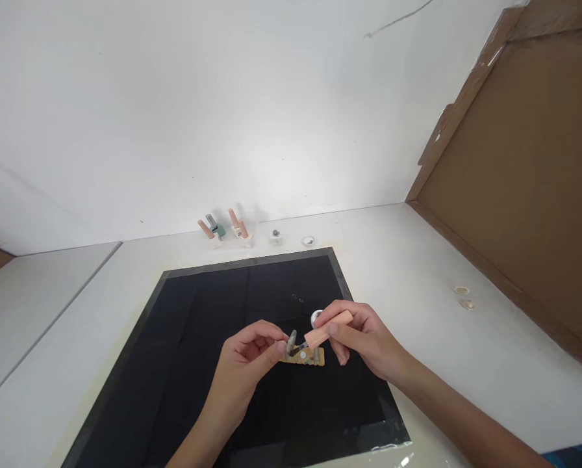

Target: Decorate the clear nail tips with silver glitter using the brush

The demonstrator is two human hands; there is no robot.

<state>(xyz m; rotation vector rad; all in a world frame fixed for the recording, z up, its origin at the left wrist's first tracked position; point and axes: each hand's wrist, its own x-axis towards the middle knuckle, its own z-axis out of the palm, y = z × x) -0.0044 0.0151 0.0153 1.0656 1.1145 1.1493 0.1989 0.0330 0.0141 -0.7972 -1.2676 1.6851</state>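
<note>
My right hand (364, 338) grips a peach nail-polish brush cap (326, 330), its brush tip pointing down-left. My left hand (249, 357) pinches a small grey false nail (291, 339) right at the brush tip. Under both lies a tan wooden strip (304, 357) with small nail tips standing on it. A small white round pot (316, 318) sits just behind my right fingers. Everything rests on a black mat (213, 364).
Several nail-polish bottles (225, 229) stand at the back by the white wall, with a small bottle (275, 236) and a round lid (308, 240) beside them. Two small rings (463, 296) lie on the white table at right. A brown cardboard panel (529, 195) leans at right.
</note>
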